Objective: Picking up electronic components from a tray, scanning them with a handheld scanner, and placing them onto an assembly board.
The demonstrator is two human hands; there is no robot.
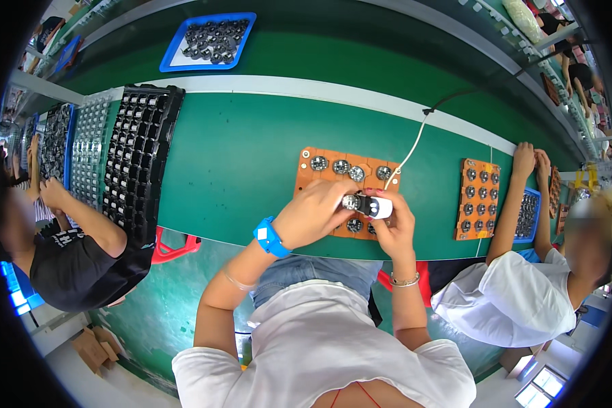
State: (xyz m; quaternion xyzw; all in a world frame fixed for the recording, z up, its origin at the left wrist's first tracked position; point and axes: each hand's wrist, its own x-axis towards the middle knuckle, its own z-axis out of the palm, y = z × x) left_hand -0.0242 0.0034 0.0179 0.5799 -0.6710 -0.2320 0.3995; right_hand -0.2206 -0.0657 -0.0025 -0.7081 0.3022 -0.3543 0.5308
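Observation:
My left hand [311, 214], with a blue band at its wrist, pinches a small round black-and-silver part [351, 202]. Close against that part, my right hand [398, 228] grips a white plastic piece [381, 207] with small dark holes and a black end. Whether the two pieces touch or are joined, I cannot tell. A white cable [409, 151] runs down to the right hand; its lower end is hidden by the fingers. Both hands are over an orange-brown fixture board [307, 178] that carries several round black-and-silver parts, some covered by my hands.
On the green table, a black compartment tray [137, 146] and a clear tray [90, 149] stand at left. Beyond the white ledge is a blue tray [246, 54] of round parts. At right lies another filled fixture board [481, 232]. Co-workers sit on both sides, their arms over the table.

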